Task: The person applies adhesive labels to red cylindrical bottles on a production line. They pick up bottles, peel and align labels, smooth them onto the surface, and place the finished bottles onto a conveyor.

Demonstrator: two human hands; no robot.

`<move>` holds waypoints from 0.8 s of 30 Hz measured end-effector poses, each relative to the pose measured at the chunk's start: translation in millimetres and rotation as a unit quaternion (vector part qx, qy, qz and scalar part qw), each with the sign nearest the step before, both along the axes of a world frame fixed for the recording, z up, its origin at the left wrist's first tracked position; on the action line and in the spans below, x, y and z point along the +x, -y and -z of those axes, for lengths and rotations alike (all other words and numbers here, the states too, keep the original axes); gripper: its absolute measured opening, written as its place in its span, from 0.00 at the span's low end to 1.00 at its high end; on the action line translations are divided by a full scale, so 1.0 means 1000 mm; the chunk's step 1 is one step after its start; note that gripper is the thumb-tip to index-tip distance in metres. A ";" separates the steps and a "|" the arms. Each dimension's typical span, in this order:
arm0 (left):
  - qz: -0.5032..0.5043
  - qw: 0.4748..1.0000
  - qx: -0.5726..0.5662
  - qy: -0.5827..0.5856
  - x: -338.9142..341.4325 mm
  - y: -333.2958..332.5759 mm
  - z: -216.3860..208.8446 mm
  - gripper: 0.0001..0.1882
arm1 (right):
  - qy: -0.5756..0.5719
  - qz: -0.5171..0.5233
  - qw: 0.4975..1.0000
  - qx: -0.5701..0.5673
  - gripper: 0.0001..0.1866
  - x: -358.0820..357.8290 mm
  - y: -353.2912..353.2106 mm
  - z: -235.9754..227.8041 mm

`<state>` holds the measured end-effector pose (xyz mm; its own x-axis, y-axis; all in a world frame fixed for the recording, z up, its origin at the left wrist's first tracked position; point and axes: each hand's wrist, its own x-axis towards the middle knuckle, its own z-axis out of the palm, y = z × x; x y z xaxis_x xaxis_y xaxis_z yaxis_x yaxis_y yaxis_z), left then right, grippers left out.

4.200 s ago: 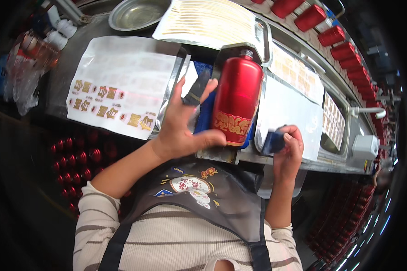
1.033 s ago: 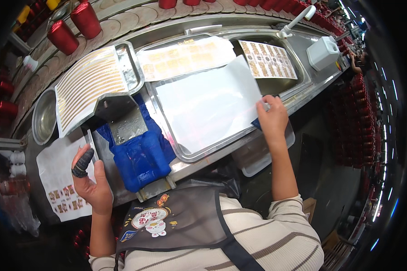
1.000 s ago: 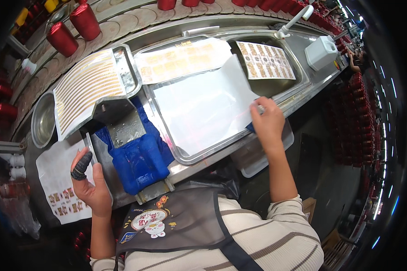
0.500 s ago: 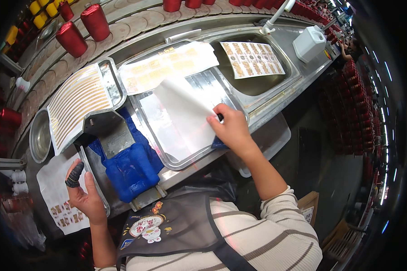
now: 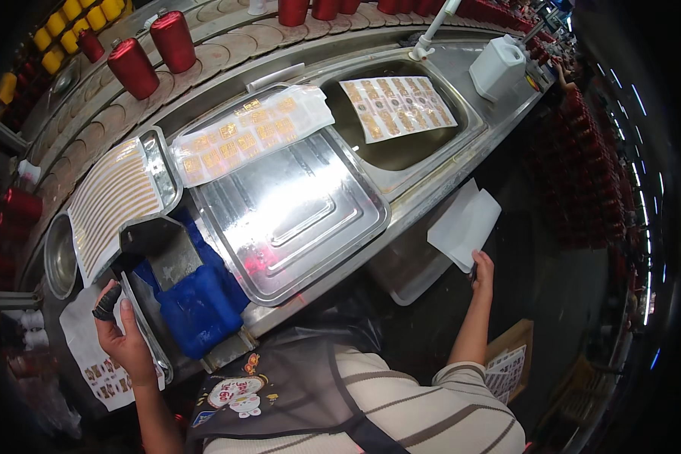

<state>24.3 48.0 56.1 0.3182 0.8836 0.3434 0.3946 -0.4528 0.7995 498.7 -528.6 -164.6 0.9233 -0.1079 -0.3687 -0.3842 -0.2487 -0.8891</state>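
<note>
In the head view, the right hand (image 5: 482,272) is out past the near edge of the metal tabletop (image 5: 499,110), its grip pinching a white sheet (image 5: 465,227) by the near corner. The sheet hangs bent at the right end of a translucent bin (image 5: 408,268), which sits below tabletop level; whether the two touch I cannot tell. A small dark thing shows at the right fingers, too small to make out.

The left hand (image 5: 131,344) is at the near left with its grip spread, thumb and fingers apart and holding nothing; one finger wears a black wrap (image 5: 107,301). Beneath it lies a sheet with gold and red prints (image 5: 102,371), and just to its right is a blue cloth (image 5: 200,310).

A bare metal tray (image 5: 303,216) takes up the middle, with a gold-printed sheet (image 5: 250,132) across its far side. Right of that, another printed sheet (image 5: 397,106) lies over a sink (image 5: 461,102), near a white jug (image 5: 498,68). At far left, a striped sheet (image 5: 113,204) lies beside a round bowl (image 5: 57,276). Red bottles (image 5: 132,68) stand beyond.
</note>
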 end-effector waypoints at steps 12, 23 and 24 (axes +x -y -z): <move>0.001 0.999 0.036 -0.020 0.004 -0.002 -0.017 0.16 | 0.378 -0.180 0.834 -0.359 0.23 0.108 -0.339 -0.146; -0.155 0.977 0.107 -0.096 -0.044 -0.029 -0.049 0.13 | 0.222 -0.382 0.743 -0.504 0.30 0.199 -0.403 -0.093; -0.148 0.977 0.125 -0.087 -0.049 -0.046 -0.048 0.13 | 0.197 -0.396 0.728 -0.523 0.29 0.200 -0.404 -0.095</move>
<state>-24.2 93.6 104.0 0.1343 0.8411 0.5239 0.6584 -0.4708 0.5872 698.6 -124.6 -69.3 0.8606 0.4848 -0.1561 0.4825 -0.8742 -0.0554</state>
